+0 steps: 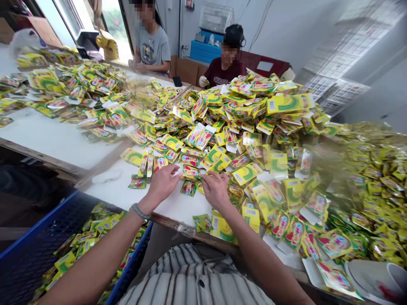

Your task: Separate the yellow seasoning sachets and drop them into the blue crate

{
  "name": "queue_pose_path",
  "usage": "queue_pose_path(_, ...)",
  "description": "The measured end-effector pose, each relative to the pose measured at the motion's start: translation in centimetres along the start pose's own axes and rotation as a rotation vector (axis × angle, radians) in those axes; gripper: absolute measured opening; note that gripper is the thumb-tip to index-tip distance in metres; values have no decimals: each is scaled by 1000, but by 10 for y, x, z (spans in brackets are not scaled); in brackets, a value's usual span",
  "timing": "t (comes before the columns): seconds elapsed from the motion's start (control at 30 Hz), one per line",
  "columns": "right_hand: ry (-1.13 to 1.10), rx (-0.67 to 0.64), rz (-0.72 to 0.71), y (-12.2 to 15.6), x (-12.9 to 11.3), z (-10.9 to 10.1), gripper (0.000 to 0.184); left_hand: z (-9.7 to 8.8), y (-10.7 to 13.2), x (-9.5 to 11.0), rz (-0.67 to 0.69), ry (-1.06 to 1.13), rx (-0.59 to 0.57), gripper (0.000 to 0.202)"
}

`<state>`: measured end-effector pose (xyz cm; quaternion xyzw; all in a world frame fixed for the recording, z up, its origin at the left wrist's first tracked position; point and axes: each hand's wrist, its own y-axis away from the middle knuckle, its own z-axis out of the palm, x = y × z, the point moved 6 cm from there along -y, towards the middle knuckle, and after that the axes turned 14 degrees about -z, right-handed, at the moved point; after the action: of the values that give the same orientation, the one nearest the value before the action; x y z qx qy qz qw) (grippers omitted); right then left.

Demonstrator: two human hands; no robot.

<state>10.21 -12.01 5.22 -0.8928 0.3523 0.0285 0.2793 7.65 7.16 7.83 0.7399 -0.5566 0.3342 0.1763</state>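
A small yellow-and-green printed box (pixel 190 173) with a red fruit picture lies between my two hands, just above the white table top. My left hand (pixel 163 182), with a grey bead bracelet at the wrist, has thumb and fingers curled at the box's left end, by a white flap. At its right end the bent fingers of my right hand (pixel 216 188) pinch; the fingertips are partly hidden. Just below the box lies a small green sachet (pixel 188 188). Another sachet (pixel 137 182) rests left of my left hand. A green sachet (pixel 202 222) sits near the table edge.
A big heap of yellow boxes (pixel 222 110) spreads across the table (pixel 60 140). On the right is a pile of small sachets (pixel 375 182). Below left stands a blue basket (pixel 25 250) holding boxes. Two people (pixel 154 46) work across the table. A white bowl (pixel 375 275) stands lower right.
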Motion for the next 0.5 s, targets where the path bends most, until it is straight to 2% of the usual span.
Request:
queue_pose_path(0.07,-91,153,90,6,10,-16,25,15,15,-5,-7,-61,-12,17)
queue_pose_path(0.13,-236,242,224,15,21,-28,27,24,22,-3,6,-77,-3,16)
queue_pose_path(0.27,-634,374,461,36,35,-39,34,31,27,14,116,-32,72,28)
queue_pose_path(0.33,-750,451,521,47,36,-44,38,37,29,24,138,-3,56,22)
queue_pose_path(0.5,-875,416,636,71,34,-37,39,65,29,46,44,-99,-63,29)
